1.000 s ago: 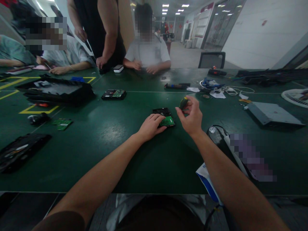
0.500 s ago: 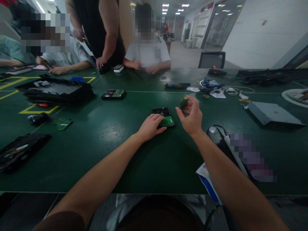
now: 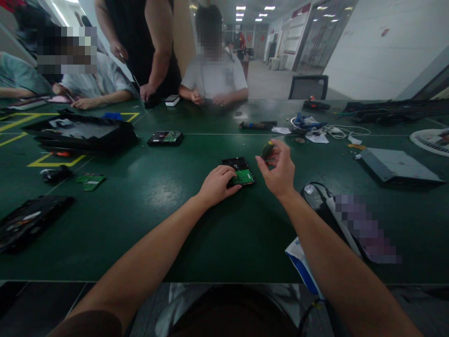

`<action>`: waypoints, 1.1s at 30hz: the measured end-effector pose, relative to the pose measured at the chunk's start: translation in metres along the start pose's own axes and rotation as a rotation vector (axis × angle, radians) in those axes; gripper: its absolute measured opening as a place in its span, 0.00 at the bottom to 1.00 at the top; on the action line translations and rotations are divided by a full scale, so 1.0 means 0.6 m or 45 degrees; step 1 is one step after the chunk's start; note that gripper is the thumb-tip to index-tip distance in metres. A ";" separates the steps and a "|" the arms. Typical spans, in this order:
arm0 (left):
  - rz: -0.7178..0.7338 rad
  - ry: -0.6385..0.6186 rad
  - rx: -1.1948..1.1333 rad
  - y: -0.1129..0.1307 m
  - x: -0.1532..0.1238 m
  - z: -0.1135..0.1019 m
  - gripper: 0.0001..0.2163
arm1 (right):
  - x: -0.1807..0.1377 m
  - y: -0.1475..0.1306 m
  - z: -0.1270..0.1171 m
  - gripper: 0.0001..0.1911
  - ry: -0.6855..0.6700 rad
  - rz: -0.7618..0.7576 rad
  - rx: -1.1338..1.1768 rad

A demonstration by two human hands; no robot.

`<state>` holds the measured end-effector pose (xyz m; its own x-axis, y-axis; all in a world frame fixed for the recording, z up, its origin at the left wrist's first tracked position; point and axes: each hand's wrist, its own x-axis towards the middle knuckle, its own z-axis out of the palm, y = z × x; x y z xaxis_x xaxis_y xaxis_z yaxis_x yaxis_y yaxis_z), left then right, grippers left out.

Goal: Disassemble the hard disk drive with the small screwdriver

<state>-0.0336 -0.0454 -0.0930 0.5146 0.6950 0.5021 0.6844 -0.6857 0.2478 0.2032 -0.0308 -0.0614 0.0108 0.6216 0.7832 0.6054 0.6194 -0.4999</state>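
Note:
A black hard drive (image 3: 239, 169) with a green circuit board on top lies on the green table (image 3: 157, 196), in front of me at the centre. My left hand (image 3: 216, 185) rests on its near left corner, fingers curled down onto it and holding it still. Just right of the drive, my right hand (image 3: 278, 168) hovers above the table with its fingers pinched round the dark, yellow-tipped handle of a screwdriver (image 3: 267, 150). The tool's tip is hidden.
A second hard drive (image 3: 165, 137), black trays (image 3: 82, 133), loose green boards (image 3: 90, 180) and a dark unit (image 3: 28, 220) lie to the left. A grey box (image 3: 396, 166), cables (image 3: 326, 131) and a bag (image 3: 336, 220) sit to the right. Three other people work across the table.
My hands and the drive have barely moved. The people across the table shifted their hands slightly.

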 end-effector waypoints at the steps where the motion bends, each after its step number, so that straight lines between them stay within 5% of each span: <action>1: 0.003 0.002 -0.004 0.000 0.000 0.000 0.13 | 0.000 0.000 0.000 0.32 0.002 0.001 -0.003; 11: -0.004 -0.047 0.030 0.003 0.004 0.014 0.22 | -0.001 0.002 0.003 0.33 0.003 0.016 0.000; 33: 0.086 -0.021 0.068 0.003 0.010 0.016 0.16 | -0.001 0.002 0.002 0.33 0.000 0.009 0.005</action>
<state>-0.0245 -0.0405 -0.0977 0.5688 0.6514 0.5021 0.6741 -0.7190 0.1691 0.2030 -0.0296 -0.0629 0.0155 0.6260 0.7796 0.6020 0.6168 -0.5072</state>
